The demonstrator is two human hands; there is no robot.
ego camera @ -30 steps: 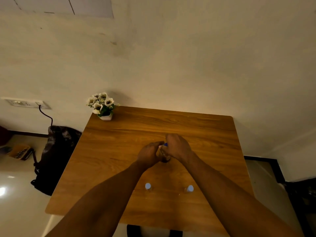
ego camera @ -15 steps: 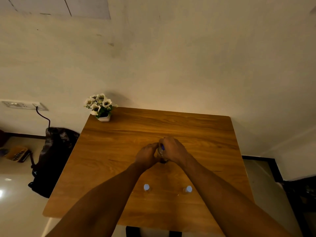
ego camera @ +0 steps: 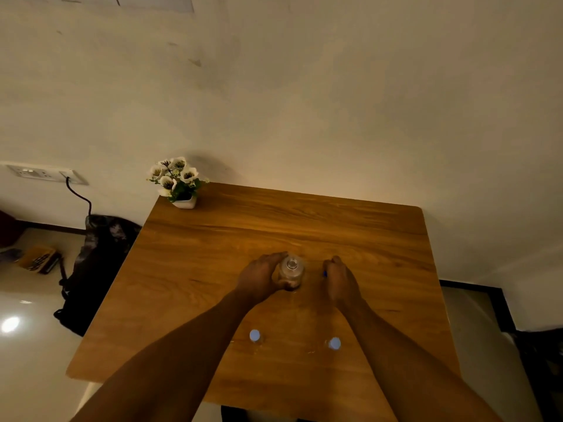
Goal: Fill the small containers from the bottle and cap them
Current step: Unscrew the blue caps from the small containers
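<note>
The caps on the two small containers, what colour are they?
Pale blue-white caps, seen in the head view.

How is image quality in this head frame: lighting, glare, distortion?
Head view: dim, warm light; glare spot on the floor at left; wide-angle stretch enlarges the forearms and splays the table edges; the clear bottle reads soft, and the two small containers show only as pale caps.

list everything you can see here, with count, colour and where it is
bottle: 1, clear, open, mid table, upright
small containers: 2, clear with pale blue tops, near table edge, left one and right one
bottle cap: 1, blue, in right hand
flower pot: 1, white, far left table corner
table: 1, brown wood
bag: 1, dark, floor left of table
wall socket: 1, white, left wall
left hand: on bottle
right hand: beside bottle
</note>
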